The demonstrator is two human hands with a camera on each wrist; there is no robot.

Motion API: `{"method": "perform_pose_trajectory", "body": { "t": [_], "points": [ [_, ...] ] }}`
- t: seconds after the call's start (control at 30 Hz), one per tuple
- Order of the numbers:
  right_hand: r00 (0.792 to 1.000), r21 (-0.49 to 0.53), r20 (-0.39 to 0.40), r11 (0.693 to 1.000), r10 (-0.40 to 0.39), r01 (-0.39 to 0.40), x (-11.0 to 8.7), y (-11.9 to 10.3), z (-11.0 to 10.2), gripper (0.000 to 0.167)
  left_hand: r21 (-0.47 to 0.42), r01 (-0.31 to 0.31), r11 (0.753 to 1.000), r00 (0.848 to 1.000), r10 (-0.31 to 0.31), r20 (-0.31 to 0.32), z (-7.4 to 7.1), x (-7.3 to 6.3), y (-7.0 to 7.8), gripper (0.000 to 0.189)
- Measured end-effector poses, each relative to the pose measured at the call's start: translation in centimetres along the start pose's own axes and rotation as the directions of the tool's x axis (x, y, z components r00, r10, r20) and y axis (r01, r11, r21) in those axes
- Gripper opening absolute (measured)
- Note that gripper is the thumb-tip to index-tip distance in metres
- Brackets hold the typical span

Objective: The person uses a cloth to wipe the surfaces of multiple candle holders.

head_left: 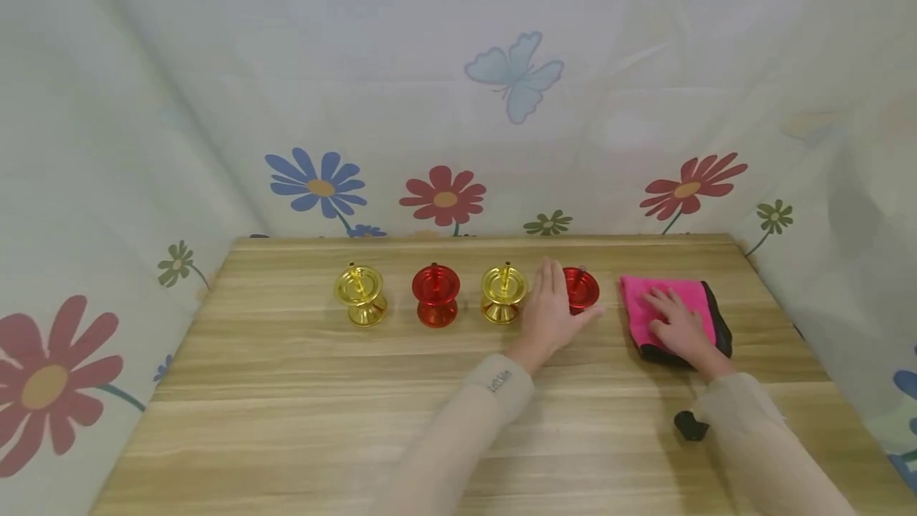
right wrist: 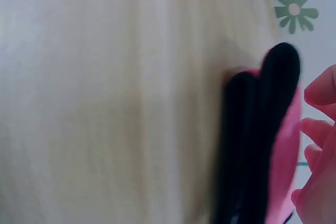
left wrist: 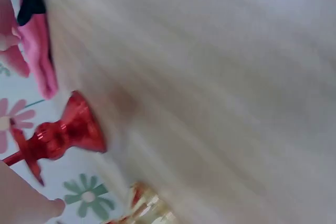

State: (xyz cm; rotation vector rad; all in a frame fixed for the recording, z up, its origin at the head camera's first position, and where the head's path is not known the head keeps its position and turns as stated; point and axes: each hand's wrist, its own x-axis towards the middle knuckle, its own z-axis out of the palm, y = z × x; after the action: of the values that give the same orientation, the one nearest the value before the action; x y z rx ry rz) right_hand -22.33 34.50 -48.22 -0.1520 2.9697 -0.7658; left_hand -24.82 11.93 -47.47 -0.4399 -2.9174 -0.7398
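My left hand (head_left: pixel 550 315) reaches between a gold candle holder (head_left: pixel 504 293) and a red candle holder (head_left: pixel 582 290). Its fingers point straight forward, side by side, with the thumb spread to the right in front of the red one. In the left wrist view, part of that hand (left wrist: pixel 23 198) shows near the upright red holder (left wrist: pixel 68 129); whether they touch I cannot tell. Over a folded pink cloth with black edging (head_left: pixel 634 317) is my right hand (head_left: pixel 680 327), its fingers loosely bent. In the right wrist view, those fingertips (right wrist: pixel 315 129) appear beside the cloth's pink face (right wrist: pixel 286 161), gripping nothing visible.
Further left, another red holder (head_left: pixel 436 297) and another gold holder (head_left: pixel 361 297) stand upright in the same row. A small black object (head_left: pixel 691 425) lies by the right sleeve. Behind the wooden table (head_left: pixel 301 420) hangs a flower-printed curtain (head_left: pixel 387 86).
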Motion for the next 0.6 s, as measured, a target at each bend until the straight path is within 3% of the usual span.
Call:
{"method": "perform_pose_trajectory", "body": {
  "t": [0.1,0.2,0.37,0.53,0.6],
  "points": [
    [1.0,0.076,0.015,0.997,-0.013,0.012,0.2,-0.5,-0.9,0.053,-0.032,-0.081,0.996,0.997,0.081,0.016,-1.3,0.2,0.0,0.102],
    [0.999,0.103,0.005,0.994,-0.039,0.038,0.3,-1.1,-1.9,0.05,-0.112,-0.144,0.983,0.988,0.148,0.03,-3.6,0.4,-0.3,0.096],
    [0.991,0.001,-0.07,0.994,-0.111,0.111,0.4,-2.1,-3.7,0.054,-0.169,-0.236,0.957,0.971,0.24,0.002,-8.6,0.9,-2.4,0.081],
    [0.98,-0.132,-0.115,0.98,-0.163,0.148,0.3,-2.7,-5.4,0.058,-0.044,-0.294,0.955,0.954,0.29,-0.071,-13.4,1.2,-6.6,0.072],
    [0.98,-0.182,-0.108,0.972,-0.167,0.146,0.2,-2.7,-6.1,0.061,0.039,-0.279,0.959,0.955,0.282,-0.094,-15.2,1.1,-8.7,0.07]
  ]
}}
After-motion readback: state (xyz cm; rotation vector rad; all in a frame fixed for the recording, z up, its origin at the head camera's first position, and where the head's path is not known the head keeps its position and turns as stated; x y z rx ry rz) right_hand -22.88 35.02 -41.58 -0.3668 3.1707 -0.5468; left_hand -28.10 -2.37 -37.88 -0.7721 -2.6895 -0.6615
